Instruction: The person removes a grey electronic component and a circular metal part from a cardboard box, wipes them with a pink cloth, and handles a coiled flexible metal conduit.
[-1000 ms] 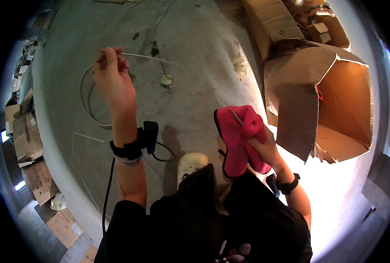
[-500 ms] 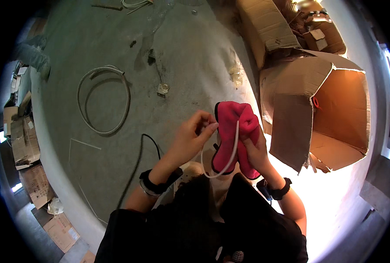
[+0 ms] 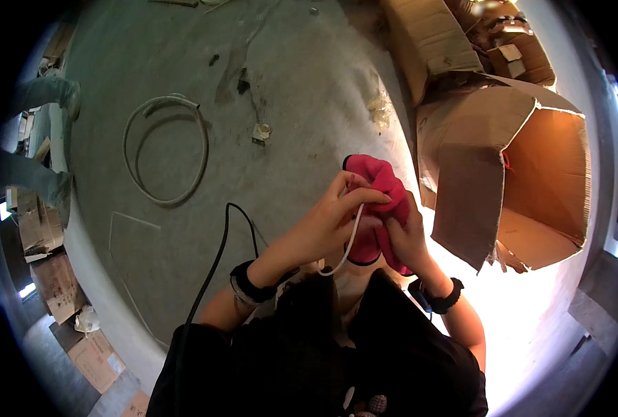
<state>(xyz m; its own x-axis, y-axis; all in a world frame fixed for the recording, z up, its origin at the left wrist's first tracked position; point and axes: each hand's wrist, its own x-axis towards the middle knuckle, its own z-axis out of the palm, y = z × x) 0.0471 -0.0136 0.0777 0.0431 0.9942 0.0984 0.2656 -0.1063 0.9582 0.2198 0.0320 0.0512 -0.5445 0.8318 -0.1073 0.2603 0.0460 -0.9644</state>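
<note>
A pinkish-red fleece cloth piece with black edging [image 3: 390,182] is bunched up in front of my body; its exact kind is unclear. My right hand [image 3: 407,240] is wrapped round its right side, thumb on top. From the left, my left hand [image 3: 330,221] closes over the fabric, its fingers bent across the front. A thin white tube [image 3: 351,244] rises in a curve beside the left fingers, and its upper end meets the cloth. Where the tube goes inside the folds is hidden. Both wrists wear black bands.
An opened cardboard box [image 3: 465,174] stands at the right, with another carton [image 3: 430,45] of scraps behind. A coiled pale hose [image 3: 203,149] lies on the concrete floor. A black cable [image 3: 216,257] runs by my left arm. A person's legs [image 3: 41,184] show at the far left.
My left hand has moved right onto the cloth and closed over it. The cloth is more bunched, and less of the white tube shows. The other person's legs reach further into view.
</note>
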